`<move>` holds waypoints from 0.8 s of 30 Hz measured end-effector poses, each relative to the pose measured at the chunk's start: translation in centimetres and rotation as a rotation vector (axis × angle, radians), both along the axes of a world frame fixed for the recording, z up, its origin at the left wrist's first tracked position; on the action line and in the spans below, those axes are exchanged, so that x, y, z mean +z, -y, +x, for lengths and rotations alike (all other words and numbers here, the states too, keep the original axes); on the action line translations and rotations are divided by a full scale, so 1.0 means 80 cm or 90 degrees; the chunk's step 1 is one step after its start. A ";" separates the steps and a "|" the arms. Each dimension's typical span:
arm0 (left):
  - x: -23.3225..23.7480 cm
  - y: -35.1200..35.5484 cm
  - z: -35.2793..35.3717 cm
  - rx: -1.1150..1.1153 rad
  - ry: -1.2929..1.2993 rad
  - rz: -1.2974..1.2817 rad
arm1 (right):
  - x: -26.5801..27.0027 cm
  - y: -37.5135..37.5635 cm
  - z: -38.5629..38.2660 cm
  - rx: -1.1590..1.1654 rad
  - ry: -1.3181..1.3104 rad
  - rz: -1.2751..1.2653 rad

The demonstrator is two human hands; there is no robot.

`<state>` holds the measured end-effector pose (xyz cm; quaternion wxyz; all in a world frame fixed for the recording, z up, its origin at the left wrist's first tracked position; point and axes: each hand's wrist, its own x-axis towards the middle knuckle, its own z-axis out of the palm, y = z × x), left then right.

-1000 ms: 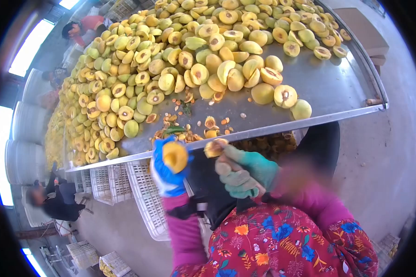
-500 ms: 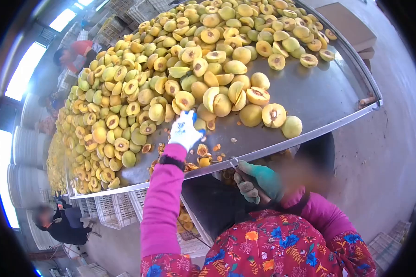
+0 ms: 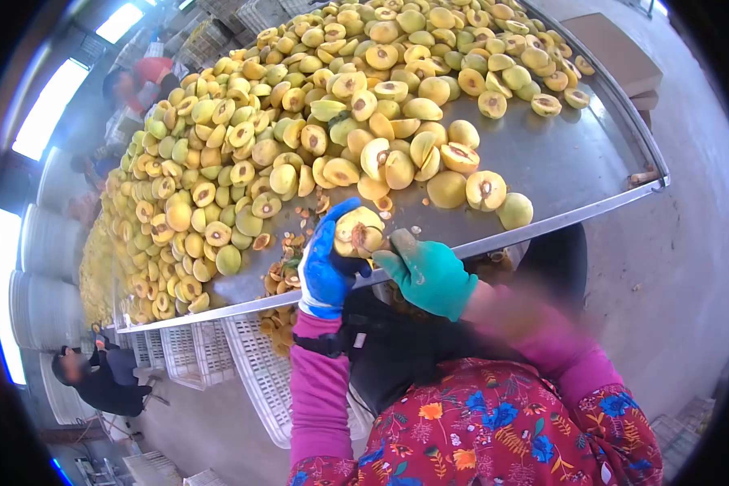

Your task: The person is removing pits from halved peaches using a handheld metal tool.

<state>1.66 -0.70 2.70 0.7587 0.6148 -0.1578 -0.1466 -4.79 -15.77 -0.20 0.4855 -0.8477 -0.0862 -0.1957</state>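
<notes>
My left hand (image 3: 324, 267), in a blue and white glove, grips a yellow peach half (image 3: 359, 232) just above the table's front edge. Its cut face, with a brown, torn-looking centre, is turned up toward me. My right hand (image 3: 431, 277), in a teal glove, is closed right beside the fruit. The looped pitting knife seen in it earlier is mostly hidden by the fingers now. Beyond both hands, a large heap of halved peaches (image 3: 300, 105) covers much of the metal table (image 3: 559, 174).
Pit scraps (image 3: 282, 277) lie left of my left hand. White plastic crates (image 3: 259, 381) stand under the table's front edge. One person (image 3: 105, 381) sits at lower left, another (image 3: 146, 77) is at upper left. A cardboard box (image 3: 616, 53) stands beyond the right edge.
My left hand has come back from the heap with a peach half now in it. My right hand has moved up and left to meet the fruit.
</notes>
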 end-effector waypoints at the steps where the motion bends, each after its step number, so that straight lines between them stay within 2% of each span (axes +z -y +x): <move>1: -0.006 0.004 -0.004 0.003 -0.003 -0.006 | 0.000 -0.003 -0.001 -0.011 -0.008 -0.045; 3: -0.022 0.015 -0.013 0.080 -0.083 -0.107 | 0.004 -0.010 -0.006 -0.003 -0.048 -0.025; 4: -0.025 0.019 -0.019 0.105 -0.031 -0.070 | 0.003 -0.015 -0.009 -0.005 -0.043 0.025; 5: -0.029 0.018 -0.018 0.166 0.130 0.082 | 0.002 -0.019 -0.012 -0.009 -0.037 0.075; 8: -0.035 0.022 -0.024 0.209 0.161 0.089 | 0.007 -0.030 -0.020 -0.025 -0.116 0.101; 10: -0.035 0.023 -0.026 0.257 0.218 0.063 | 0.007 -0.034 -0.022 -0.028 -0.125 0.107; 13: -0.040 0.027 -0.034 0.318 0.219 0.052 | 0.007 -0.043 -0.025 -0.028 -0.155 0.157; 14: -0.041 0.028 -0.033 0.319 0.266 0.047 | 0.006 -0.046 -0.024 -0.029 -0.178 0.198; 17: -0.049 0.025 -0.031 0.286 0.250 0.035 | -0.001 -0.053 -0.026 -0.028 -0.256 0.255; 20: -0.050 0.021 -0.026 0.233 0.196 -0.002 | -0.015 -0.059 -0.027 -0.021 -0.231 0.284; 23: -0.055 0.019 -0.028 0.222 0.242 0.046 | -0.025 -0.053 -0.028 -0.006 -0.244 0.242; 24: -0.054 0.021 -0.030 0.194 0.148 -0.040 | -0.026 -0.052 -0.028 -0.007 -0.245 0.243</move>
